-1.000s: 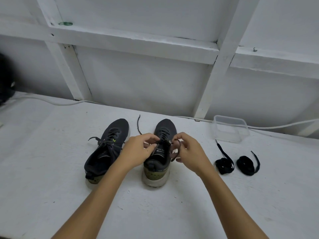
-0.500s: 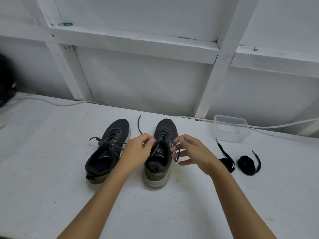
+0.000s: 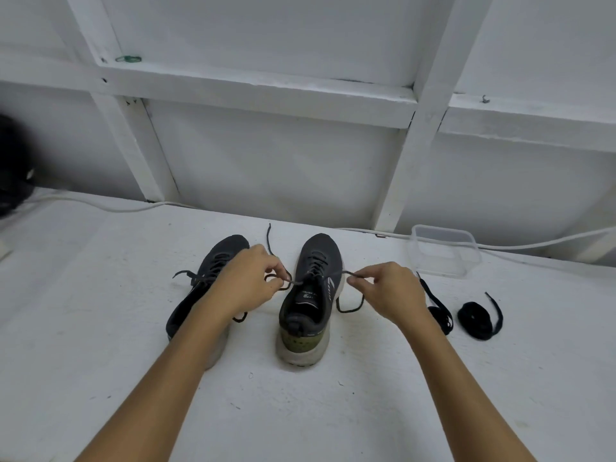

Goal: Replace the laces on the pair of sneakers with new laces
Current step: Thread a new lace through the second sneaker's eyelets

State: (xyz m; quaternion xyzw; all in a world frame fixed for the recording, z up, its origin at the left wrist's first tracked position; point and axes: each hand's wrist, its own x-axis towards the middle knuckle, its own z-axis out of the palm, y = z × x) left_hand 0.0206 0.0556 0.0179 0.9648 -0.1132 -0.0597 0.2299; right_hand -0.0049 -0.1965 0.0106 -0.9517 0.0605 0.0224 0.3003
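Two dark grey sneakers stand side by side on the white table, toes pointing away from me. My left hand (image 3: 248, 283) pinches one end of the right sneaker's (image 3: 311, 295) old dark lace (image 3: 346, 306), and my right hand (image 3: 388, 290) pinches the other end; the lace is stretched sideways across the shoe's top eyelets. The left sneaker (image 3: 206, 278) lies partly hidden behind my left hand and forearm, its lace still in place. Two coiled black new laces lie right of my right hand, one (image 3: 438, 313) close to the wrist and the other (image 3: 475, 316) farther right.
A clear plastic container (image 3: 441, 250) stands at the back right near the wall. A white cable (image 3: 110, 206) runs along the table's far edge. White wooden wall framing rises behind the table (image 3: 300, 411). A dark object (image 3: 13, 168) sits at the far left.
Both hands have moved apart from the shoe's tongue, pulling the lace ends sideways; the knot on the right sneaker has come undone.
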